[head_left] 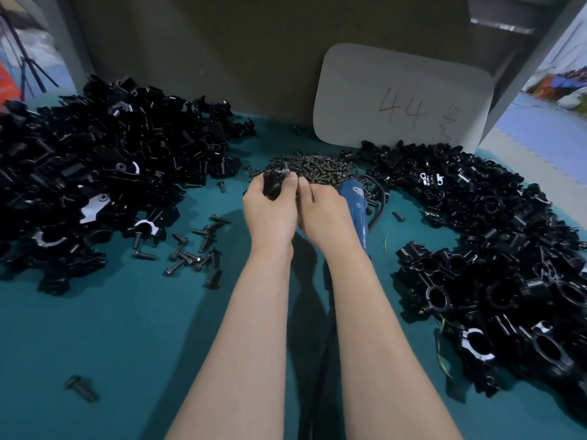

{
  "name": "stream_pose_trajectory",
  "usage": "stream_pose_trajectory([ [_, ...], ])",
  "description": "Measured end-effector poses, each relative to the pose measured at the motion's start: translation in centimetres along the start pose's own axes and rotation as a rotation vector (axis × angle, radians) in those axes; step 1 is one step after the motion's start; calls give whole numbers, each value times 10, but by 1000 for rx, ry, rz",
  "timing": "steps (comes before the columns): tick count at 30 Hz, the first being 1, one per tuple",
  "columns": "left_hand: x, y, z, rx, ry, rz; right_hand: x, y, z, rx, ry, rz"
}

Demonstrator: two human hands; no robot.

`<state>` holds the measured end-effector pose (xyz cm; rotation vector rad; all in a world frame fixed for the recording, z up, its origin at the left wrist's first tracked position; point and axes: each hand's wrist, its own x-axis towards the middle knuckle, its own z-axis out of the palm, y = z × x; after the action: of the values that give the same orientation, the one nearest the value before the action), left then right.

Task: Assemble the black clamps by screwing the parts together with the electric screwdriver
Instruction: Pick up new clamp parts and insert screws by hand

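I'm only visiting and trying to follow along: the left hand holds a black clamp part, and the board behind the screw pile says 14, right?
Not quite. The board behind the screw pile reads 44, not 14; the head view shows it. The left hand does hold a black clamp part.

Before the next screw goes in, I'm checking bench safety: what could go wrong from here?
1. The screwdriver's cable loops beside the screw pile; lifting the electric screwdriver may scatter screws.
2. The left hand grips a clamp part with fingers beside its screw; the bit could slip onto them.
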<state>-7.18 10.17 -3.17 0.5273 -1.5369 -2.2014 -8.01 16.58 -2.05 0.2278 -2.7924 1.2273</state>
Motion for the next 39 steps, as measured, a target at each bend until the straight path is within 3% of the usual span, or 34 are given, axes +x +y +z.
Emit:
stream_pose_trajectory([
  [9, 1, -1, 0, -38, 34, -10, 2, 0, -12, 80, 38, -61],
  [22, -7, 3, 6, 78, 11, 56, 1, 1, -1, -2, 126, -39],
  [31, -2, 0, 0, 24, 62, -13, 2, -2, -14, 3, 21, -36],
  [39, -2, -2, 0, 10, 40, -45, 2, 1, 0, -25, 73, -24],
])
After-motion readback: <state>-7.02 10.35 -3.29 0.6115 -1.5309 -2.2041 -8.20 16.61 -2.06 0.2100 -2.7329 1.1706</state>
